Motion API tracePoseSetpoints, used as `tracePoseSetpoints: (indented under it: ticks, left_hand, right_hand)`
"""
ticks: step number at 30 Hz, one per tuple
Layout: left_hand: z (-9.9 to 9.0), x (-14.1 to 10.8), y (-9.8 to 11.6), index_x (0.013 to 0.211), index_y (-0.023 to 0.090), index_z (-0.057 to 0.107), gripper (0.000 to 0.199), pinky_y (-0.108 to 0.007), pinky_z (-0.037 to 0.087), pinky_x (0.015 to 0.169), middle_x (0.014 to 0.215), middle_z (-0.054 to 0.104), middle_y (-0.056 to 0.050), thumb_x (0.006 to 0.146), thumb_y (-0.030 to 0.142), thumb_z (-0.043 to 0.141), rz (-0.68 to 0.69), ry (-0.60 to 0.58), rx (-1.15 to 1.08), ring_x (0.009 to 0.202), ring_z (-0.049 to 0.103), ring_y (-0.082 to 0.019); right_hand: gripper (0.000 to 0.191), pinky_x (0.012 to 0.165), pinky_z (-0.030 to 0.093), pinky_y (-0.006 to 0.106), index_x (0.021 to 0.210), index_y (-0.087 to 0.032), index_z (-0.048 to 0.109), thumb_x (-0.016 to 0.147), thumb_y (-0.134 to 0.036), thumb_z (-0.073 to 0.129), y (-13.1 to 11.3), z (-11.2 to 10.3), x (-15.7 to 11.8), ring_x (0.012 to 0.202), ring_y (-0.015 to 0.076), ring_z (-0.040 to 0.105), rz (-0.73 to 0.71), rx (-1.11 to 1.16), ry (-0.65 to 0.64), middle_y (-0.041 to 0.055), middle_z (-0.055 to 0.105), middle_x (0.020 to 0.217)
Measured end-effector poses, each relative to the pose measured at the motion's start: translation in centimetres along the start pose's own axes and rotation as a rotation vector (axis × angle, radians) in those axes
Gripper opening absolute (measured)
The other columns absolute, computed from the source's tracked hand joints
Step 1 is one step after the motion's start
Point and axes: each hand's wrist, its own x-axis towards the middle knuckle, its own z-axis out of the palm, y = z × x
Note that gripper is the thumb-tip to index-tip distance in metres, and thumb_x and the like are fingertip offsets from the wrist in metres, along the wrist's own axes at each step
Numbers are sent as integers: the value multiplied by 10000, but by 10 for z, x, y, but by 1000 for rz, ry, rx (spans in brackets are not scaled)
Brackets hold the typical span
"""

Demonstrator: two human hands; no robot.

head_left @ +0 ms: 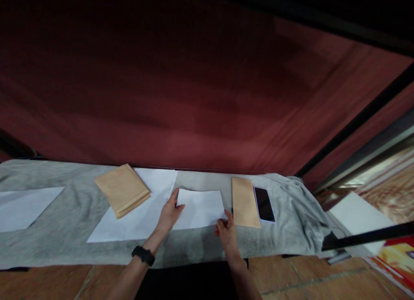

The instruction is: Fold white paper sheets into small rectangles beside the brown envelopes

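Note:
A white sheet of paper (pixel 201 208) lies in front of me on the grey cloth, smaller in outline than the white paper to its left. My left hand (pixel 170 210) grips its left edge, thumb on top and fingers along the side. At the lower right corner, my right hand (pixel 226 231) has its fingers curled and pinches the paper's edge. Just right of it lies a brown envelope (pixel 245 203), flat and apart from the sheet. A dark watch (pixel 143 255) is on my left wrist.
Several stacked brown envelopes (pixel 123 190) rest on larger white paper (pixel 129 229). Another white sheet (pixel 27 209) lies far left. A phone (pixel 264 204) sits beside the single envelope. Dark red fabric (pixel 194 132) rises behind the grey cloth (pixel 74 244); a black bar (pixel 371 234) is at right.

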Motion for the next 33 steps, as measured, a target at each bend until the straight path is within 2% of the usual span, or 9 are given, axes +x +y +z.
tracePoseSetpoints:
  ticks: [3,8,11,13,16,19,23,29,33]
  left_hand:
    - [7,2,-5,1438,151,470,667,-416,552,914,1055,725,-72,787,170,610,81,3,231,970,699,-249]
    - [20,-21,-8,1437,144,494,529,-491,435,1095,1450,534,-186,912,213,496,380,90,622,1332,520,-314]
    - [39,-43,-10,1453,154,488,498,-514,354,1164,1556,444,-167,983,311,434,523,6,780,1443,400,-318]
    - [52,-54,-11,1468,161,476,507,-516,337,1177,1572,435,-148,1010,363,392,571,-76,851,1465,373,-305]
    - [65,-61,-13,1491,143,446,530,-513,320,1189,1578,427,-141,1021,370,356,585,-124,924,1483,346,-288]
    - [67,-59,-14,1511,131,417,534,-487,300,1205,1593,403,-122,1007,286,339,593,-139,961,1495,325,-262]
    - [64,-50,-18,1506,127,431,544,-459,294,1211,1595,401,-101,978,197,316,585,-139,989,1485,347,-243]
    - [65,-35,-17,1503,187,451,537,-475,252,1228,1600,395,-76,980,225,336,541,-118,976,1495,328,-252]
    - [67,-24,-11,1511,178,438,540,-484,244,1230,1598,393,-96,992,276,330,451,-108,973,1501,314,-258]
  right_hand:
    - [612,485,470,259,1399,-149,468,839,-381,548,-1,-5,1,513,165,597,-89,-277,-3,-39,636,665]
    - [490,631,499,291,1367,-132,548,909,-293,487,-10,-17,-2,705,234,723,-178,-794,34,73,736,793]
    - [394,681,514,306,1290,-160,634,960,-305,476,-16,-16,-9,749,257,746,-252,-1015,23,108,761,820]
    - [382,709,531,306,1280,-166,651,997,-305,436,-19,-7,-11,777,252,754,-348,-1036,-31,117,775,875]
    - [419,885,543,303,1361,-166,603,1030,-273,369,-19,16,-5,1035,219,722,-594,-942,-174,127,741,1169]
    - [436,1107,439,388,1385,-132,588,1034,-247,356,-11,37,9,1338,232,538,-772,-985,-213,143,585,1433]
    - [430,1177,337,487,1439,-186,543,1043,-294,412,0,48,23,1442,263,405,-802,-1121,-176,119,469,1540]
    - [447,1181,301,499,1484,-243,485,1052,-330,411,2,49,34,1449,269,393,-799,-1205,-144,85,421,1572]
    - [463,1169,311,502,1492,-229,478,1039,-311,438,3,52,39,1449,284,392,-779,-1246,-102,121,380,1590]
